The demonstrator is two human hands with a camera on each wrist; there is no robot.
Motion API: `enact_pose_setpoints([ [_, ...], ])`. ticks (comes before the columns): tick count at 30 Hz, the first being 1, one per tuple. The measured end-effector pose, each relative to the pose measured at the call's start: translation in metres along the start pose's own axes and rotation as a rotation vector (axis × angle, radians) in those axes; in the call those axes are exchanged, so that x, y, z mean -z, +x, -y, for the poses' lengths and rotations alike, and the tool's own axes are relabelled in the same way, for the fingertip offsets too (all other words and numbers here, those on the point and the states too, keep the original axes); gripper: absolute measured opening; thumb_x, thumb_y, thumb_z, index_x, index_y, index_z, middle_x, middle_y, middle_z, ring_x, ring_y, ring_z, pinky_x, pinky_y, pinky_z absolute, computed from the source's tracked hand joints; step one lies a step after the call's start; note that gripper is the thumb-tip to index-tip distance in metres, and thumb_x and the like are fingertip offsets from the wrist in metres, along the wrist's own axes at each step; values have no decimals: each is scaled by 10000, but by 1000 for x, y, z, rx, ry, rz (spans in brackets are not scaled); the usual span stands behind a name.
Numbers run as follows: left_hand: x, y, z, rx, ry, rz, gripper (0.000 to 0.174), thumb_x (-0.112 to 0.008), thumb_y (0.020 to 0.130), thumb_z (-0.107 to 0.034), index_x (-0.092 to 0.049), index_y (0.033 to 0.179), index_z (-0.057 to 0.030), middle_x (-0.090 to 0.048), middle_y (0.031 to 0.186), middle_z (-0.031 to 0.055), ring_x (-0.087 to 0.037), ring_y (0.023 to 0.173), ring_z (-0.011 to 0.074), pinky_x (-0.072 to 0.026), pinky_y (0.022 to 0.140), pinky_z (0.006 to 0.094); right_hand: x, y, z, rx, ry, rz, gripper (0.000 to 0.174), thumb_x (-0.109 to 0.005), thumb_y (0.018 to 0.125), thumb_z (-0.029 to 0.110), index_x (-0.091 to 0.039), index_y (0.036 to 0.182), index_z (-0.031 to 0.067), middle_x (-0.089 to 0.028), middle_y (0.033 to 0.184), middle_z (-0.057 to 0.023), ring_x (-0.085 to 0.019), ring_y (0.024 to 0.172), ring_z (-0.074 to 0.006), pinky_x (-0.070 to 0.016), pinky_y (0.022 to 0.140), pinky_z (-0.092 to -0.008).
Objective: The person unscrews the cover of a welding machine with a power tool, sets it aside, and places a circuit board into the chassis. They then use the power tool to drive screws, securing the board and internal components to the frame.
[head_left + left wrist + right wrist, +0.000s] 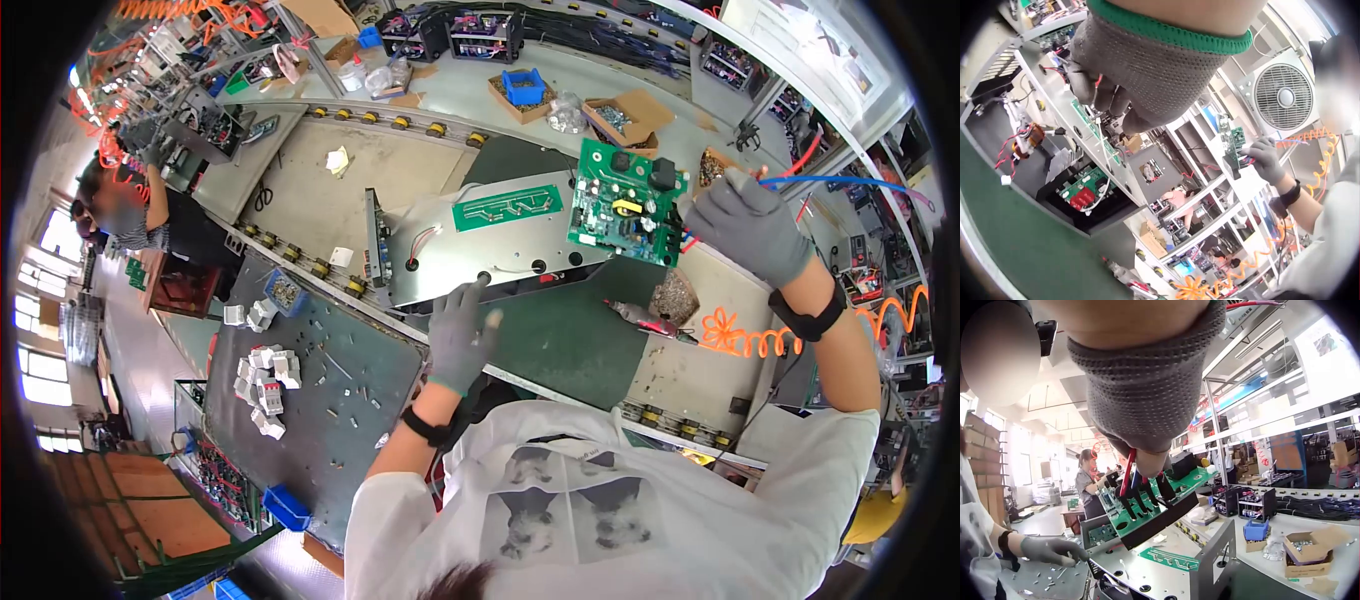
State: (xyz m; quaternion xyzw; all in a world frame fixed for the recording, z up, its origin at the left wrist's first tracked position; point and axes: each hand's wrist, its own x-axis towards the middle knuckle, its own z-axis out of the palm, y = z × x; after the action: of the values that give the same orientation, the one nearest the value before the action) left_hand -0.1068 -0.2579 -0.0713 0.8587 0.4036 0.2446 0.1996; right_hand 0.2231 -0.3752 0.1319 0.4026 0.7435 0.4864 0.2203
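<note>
My gloved right hand grips a green circuit board by its right edge, holding it raised above the metal chassis. Red and blue wires run out past that hand. In the right wrist view, the board is tilted, with black parts along its lower side; the fingertips are partly hidden behind the glove. My gloved left hand is at the chassis's near edge, fingers loosely extended and thumb apart. A flat green board lies on the chassis top. Inside the chassis are red-wired coils.
A red-and-grey tool lies right of the chassis beside an orange coiled hose. Boxes of screws stand at the back. White parts and loose hardware cover the left table. Another person works at far left.
</note>
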Motion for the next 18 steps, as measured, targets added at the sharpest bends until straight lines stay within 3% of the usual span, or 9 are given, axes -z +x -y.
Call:
enact_pose_setpoints([
  [3, -19, 39, 1, -8, 52, 42, 496, -666, 752, -289, -533, 1205, -138, -565, 1176, 85, -462, 1111, 324, -398, 887, 440, -25, 27, -8, -56, 33, -41, 275, -589, 665, 176, -555, 938, 169, -511, 810, 45, -518, 945, -135, -329, 980, -296],
  [5, -36, 52, 10, -85, 295, 173, 512, -670, 742, -281, -529, 1222, -176, -556, 1218, 36, -410, 1169, 315, -341, 930, 464, -39, 44, -14, -72, 68, -49, 265, -590, 662, 181, -551, 923, 167, -525, 827, 45, -520, 988, -144, -331, 974, -292],
  [6, -40, 53, 13, -103, 273, 189, 457, -676, 729, -257, -570, 1169, -190, -574, 1166, 5, -371, 1200, 303, -307, 937, 463, -46, 53, -16, -66, 72, -47, 265, -590, 662, 181, -551, 923, 167, -525, 827, 45, -520, 988, -144, -331, 974, -292],
  [9, -50, 50, 22, -136, 259, 160, 342, -667, 724, -222, -624, 1061, -188, -606, 1040, -22, -425, 1139, 274, -343, 884, 445, -67, 78, -14, -9, 47, -65, 243, -593, 663, 181, -550, 902, 171, -530, 828, 37, -525, 998, -150, -337, 962, -283],
  [11, -52, 41, 25, -194, 288, 148, 232, -659, 730, -213, -652, 961, -191, -613, 917, -39, -508, 1016, 226, -384, 815, 404, -84, 92, -3, 30, 123, -119, 212, -596, 666, 177, -552, 873, 170, -535, 830, 27, -533, 991, -155, -342, 953, -269],
  [12, -55, 35, 28, -174, 284, 155, 232, -659, 730, -213, -652, 961, -191, -613, 917, -39, -508, 1016, 226, -384, 815, 404, -91, 99, 1, 45, 138, -126, 212, -596, 666, 177, -552, 873, 170, -535, 830, 27, -533, 991, -155, -342, 953, -269],
  [15, -61, 20, 34, -276, 189, 154, 206, -640, 769, -261, -652, 960, -185, -614, 884, -19, -579, 829, 186, -447, 684, 355, -109, 115, 22, 144, 319, -108, 153, -593, 685, 163, -546, 830, 145, -543, 829, 20, -542, 982, -157, -372, 943, -275],
  [18, -70, 10, 34, -366, 150, 135, 165, -609, 797, -239, -623, 933, -147, -587, 865, -7, -563, 835, 179, -432, 653, 335, -123, 127, 45, 201, 323, -224, 143, -605, 681, 138, -536, 806, 144, -541, 819, 15, -544, 971, -167, -385, 927, -276],
])
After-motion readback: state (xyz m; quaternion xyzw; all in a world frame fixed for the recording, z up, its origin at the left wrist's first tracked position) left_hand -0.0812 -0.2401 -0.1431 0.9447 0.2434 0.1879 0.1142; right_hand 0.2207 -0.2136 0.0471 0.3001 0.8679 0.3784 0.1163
